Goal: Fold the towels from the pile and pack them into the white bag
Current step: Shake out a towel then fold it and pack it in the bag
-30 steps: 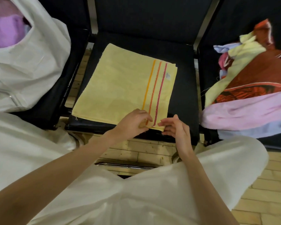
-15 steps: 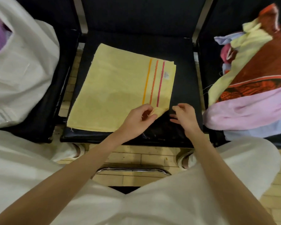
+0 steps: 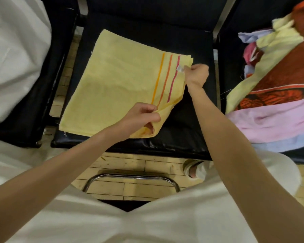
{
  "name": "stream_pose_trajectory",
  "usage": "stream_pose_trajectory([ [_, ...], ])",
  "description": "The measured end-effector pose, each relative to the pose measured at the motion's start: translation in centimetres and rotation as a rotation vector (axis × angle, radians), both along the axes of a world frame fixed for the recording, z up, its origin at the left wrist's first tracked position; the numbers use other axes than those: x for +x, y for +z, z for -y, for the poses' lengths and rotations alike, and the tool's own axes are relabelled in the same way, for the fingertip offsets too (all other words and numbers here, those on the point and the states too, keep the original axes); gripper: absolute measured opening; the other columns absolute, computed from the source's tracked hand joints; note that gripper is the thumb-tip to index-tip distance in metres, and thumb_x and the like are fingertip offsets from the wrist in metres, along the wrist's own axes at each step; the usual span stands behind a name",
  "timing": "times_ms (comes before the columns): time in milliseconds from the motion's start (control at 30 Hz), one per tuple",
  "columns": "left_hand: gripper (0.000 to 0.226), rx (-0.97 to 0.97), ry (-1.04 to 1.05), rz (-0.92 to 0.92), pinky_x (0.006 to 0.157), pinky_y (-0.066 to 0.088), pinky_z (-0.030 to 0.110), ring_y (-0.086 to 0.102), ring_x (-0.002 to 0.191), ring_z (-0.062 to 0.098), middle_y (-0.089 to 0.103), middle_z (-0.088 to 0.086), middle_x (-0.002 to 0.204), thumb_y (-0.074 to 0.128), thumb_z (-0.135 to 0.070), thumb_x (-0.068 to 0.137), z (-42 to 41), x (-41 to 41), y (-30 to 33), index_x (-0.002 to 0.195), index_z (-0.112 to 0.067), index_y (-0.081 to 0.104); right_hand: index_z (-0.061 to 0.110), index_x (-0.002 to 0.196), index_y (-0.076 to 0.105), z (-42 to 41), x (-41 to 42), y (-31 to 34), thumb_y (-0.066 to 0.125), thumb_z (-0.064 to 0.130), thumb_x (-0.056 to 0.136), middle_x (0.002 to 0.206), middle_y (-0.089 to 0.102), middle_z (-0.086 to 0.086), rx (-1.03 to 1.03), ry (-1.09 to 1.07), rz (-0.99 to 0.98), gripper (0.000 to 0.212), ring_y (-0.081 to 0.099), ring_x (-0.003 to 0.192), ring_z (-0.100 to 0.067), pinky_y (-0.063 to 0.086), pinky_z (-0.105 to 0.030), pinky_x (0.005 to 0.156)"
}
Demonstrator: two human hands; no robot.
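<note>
You have the yellow towel (image 3: 116,88) lying part-folded on the seat of the middle black chair (image 3: 188,123), striped end to your right. Your left hand (image 3: 142,118) pinches the near right corner, its fingers curled round the lifted edge; your right hand (image 3: 197,74) pinches the far right corner beside the small white label (image 3: 180,68), fingers closed on the cloth.

The likely trouble, as I judge it: the layers at that striped edge look slightly offset, so if you carry the two corners across unevenly the fold will come out skewed, or a lower layer may slip from your pinch and stay behind. The near edge also lies close to the seat's front lip, so a pull toward you could drag it off onto the floor (image 3: 130,165).

The white bag (image 3: 16,55) sits on the chair to your left, well apart from the towel; its opening is out of view, so I cannot tell how much room is left. The pile (image 3: 274,95) of unfolded towels is heaped on the chair to your right, close to your right arm; a wide swing of that elbow could brush it
</note>
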State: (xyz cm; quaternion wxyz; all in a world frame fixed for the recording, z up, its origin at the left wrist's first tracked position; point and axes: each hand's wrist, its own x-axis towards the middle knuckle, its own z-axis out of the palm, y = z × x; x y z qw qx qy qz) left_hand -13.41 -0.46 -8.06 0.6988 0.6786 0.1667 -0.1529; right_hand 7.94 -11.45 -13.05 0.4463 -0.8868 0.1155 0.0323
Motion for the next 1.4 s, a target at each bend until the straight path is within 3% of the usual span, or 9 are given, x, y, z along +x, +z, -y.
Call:
stream_pose_trajectory([
  [167,0.011,-0.139,0.009,0.015,0.061,0.055,0.023,0.059,0.066,0.015,0.053,0.013,0.068,0.062,0.001,0.083,-1.6,-1.3,0.4,0.075,0.008,0.059,0.018,0.068,0.056,-1.7,0.9,1.5,0.071,0.012,0.080,0.076,0.063,0.003,0.310,-0.156,0.080,0.021,0.060,0.072,-0.006,0.047,-0.017,0.064],
  [300,0.055,-0.090,0.042,0.066,0.067,0.055,0.026,0.054,0.077,0.026,0.051,0.021,0.078,0.067,-0.027,0.063,-5.5,-3.2,0.6,0.082,0.022,0.053,0.020,0.066,0.052,-5.7,0.0,1.9,0.070,0.010,0.082,0.069,0.057,0.006,0.370,-0.111,0.157,0.026,0.055,0.065,-0.002,0.043,-0.009,0.060],
  [533,0.062,0.138,0.057,0.032,0.061,0.051,0.021,0.054,0.065,0.016,0.050,0.014,0.073,0.063,-0.037,0.057,-11.7,-6.9,-0.3,0.078,0.021,0.055,0.019,0.062,0.043,-16.2,-3.0,2.1,0.067,0.006,0.084,0.057,0.041,0.008,0.315,0.089,0.301,0.035,0.039,0.053,-0.005,0.041,-0.013,0.056],
  [700,0.051,0.378,0.038,-0.017,0.069,0.052,0.048,0.058,0.065,0.033,0.045,0.007,0.064,0.060,-0.045,0.068,-14.5,-9.2,-1.1,0.070,0.005,0.051,0.011,0.075,0.051,-21.9,-4.4,1.3,0.067,0.008,0.084,0.057,0.046,0.010,0.228,0.197,0.279,0.019,0.045,0.052,-0.003,0.043,-0.011,0.060],
  [800,0.038,0.435,0.020,-0.052,0.078,0.054,0.052,0.068,0.071,0.012,0.054,0.009,0.065,0.061,-0.033,0.087,-15.9,-9.9,-1.6,0.068,-0.001,0.050,0.012,0.079,0.052,-24.0,-4.7,0.4,0.066,0.012,0.085,0.069,0.055,0.004,0.204,0.234,0.229,0.016,0.054,0.066,-0.009,0.045,-0.016,0.066],
  [933,0.035,0.576,-0.012,-0.118,0.069,0.053,0.044,0.066,0.068,0.020,0.066,0.012,0.071,0.056,-0.032,0.091,-17.0,-10.3,-1.7,0.076,0.000,0.059,0.015,0.081,0.053,-25.2,-5.2,-0.9,0.068,0.016,0.085,0.082,0.061,0.001,0.178,0.271,0.152,0.016,0.059,0.076,-0.010,0.048,-0.014,0.067],
  [1033,0.039,0.787,-0.084,-0.179,0.056,0.043,0.034,0.050,0.055,0.017,0.053,0.007,0.061,0.054,-0.035,0.092,-17.3,-10.9,-1.8,0.072,-0.002,0.057,0.020,0.079,0.056,-24.9,-5.7,-1.7,0.070,0.019,0.082,0.083,0.068,-0.005,0.166,0.302,0.091,0.014,0.067,0.078,-0.018,0.058,-0.038,0.073],
  [1167,0.031,1.135,-0.122,-0.239,0.059,0.051,0.031,0.058,0.064,0.017,0.058,0.001,0.068,0.052,-0.039,0.091,-16.8,-11.5,-1.1,0.075,-0.013,0.056,0.016,0.083,0.059,-21.4,-9.4,-1.2,0.069,0.015,0.083,0.084,0.066,-0.005,0.191,0.359,0.089,0.011,0.067,0.079,-0.023,0.057,-0.042,0.076],
  [1400,0.015,1.116,-0.270,0.407,0.076,0.045,0.022,0.057,0.095,0.012,0.061,-0.003,0.102,0.058,-0.019,0.091,-15.9,-11.7,-0.8,0.103,-0.012,0.064,0.011,0.091,0.066,-9.5,-17.4,0.9,0.065,0.007,0.085,0.082,0.063,0.006,0.056,0.727,0.074,0.007,0.058,0.072,0.002,0.044,-0.006,0.066],
])
